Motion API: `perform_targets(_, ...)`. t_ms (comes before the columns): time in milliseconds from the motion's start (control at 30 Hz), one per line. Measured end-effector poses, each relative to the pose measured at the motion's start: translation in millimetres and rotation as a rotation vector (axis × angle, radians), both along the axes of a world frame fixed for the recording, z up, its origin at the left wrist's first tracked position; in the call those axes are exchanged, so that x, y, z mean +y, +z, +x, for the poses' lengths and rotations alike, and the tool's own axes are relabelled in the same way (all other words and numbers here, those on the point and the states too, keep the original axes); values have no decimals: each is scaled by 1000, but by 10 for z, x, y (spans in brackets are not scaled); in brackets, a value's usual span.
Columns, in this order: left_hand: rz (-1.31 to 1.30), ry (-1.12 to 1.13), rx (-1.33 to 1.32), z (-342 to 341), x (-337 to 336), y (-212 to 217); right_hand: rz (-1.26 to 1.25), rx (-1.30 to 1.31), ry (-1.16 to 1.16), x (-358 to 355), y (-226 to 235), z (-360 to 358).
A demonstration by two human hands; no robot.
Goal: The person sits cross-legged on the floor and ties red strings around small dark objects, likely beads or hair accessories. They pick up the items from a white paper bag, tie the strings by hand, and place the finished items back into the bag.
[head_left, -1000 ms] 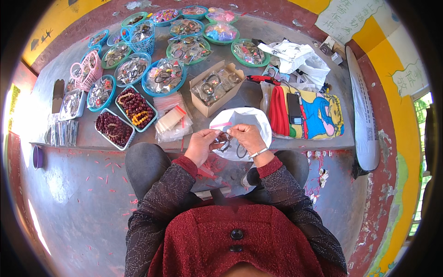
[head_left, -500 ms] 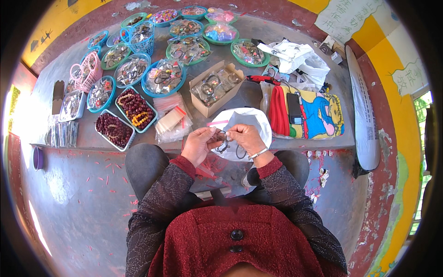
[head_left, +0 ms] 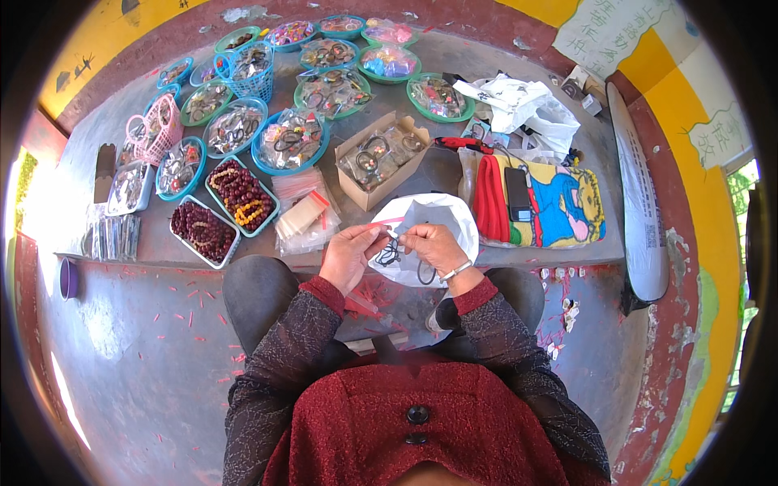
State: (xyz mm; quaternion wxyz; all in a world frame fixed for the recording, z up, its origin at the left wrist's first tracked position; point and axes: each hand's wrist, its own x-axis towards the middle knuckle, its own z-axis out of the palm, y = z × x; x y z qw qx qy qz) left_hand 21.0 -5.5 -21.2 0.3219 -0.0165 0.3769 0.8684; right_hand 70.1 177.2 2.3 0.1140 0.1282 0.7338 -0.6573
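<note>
Yellow walls and a worn red border framed the grey concrete counter point(head_left: 421, 65), where a seated person in a dark red knitted top worked at its near edge. Both hands met just over a white plastic bag point(head_left: 442, 219) spread on that edge. The left hand point(head_left: 350, 255) pinched a thin pink strip point(head_left: 387, 221) between thumb and fingers, and the right hand point(head_left: 433, 245), with a light bangle at its wrist, closed its fingertips on the dark cord loops point(head_left: 391, 251) that hung between the two hands and trailed down onto the bag. The hands were close together, nearly touching.

Just left of the hands lay a pile of clear packets point(head_left: 304, 215), some holding tan pieces. Beyond it, two rectangular trays point(head_left: 220, 212) held dark red and amber beads. Straight ahead of the hands stood an open cardboard box point(head_left: 381, 154) with bagged dark rings inside. To the right, a folded cloth in red, yellow and blue point(head_left: 559, 202) carried a dark phone point(head_left: 519, 194), and a crumpled white bag point(head_left: 523, 105) lay behind it.

Farther back, round teal and blue bowls point(head_left: 292, 142) held bagged bracelets and small trinkets, two with brightly coloured pieces. A blue mesh basket point(head_left: 247, 69) and a pink one point(head_left: 154, 130) stood on the left among them.
</note>
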Motion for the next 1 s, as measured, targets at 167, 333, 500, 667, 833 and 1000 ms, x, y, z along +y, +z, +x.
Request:
perform_targets(167,-11,-3,3,9,17,-34,100,113,31,48,-174,-20)
perform_targets(333,-82,23,13,21,49,-72,552,317,-99,-42,-77,37)
perform_targets(500,-318,-37,93,27,96,-218,676,683,-81,-245,161,117)
perform_targets(667,-540,-197,396,86,124,-243,782,775,12,-268,52,119)
perform_targets(833,-675,-251,588,117,129,-117,829,759,46,-223,-7,121)
perform_targets(1000,-680,-267,611,113,100,-138,1010,756,71,-277,46,138)
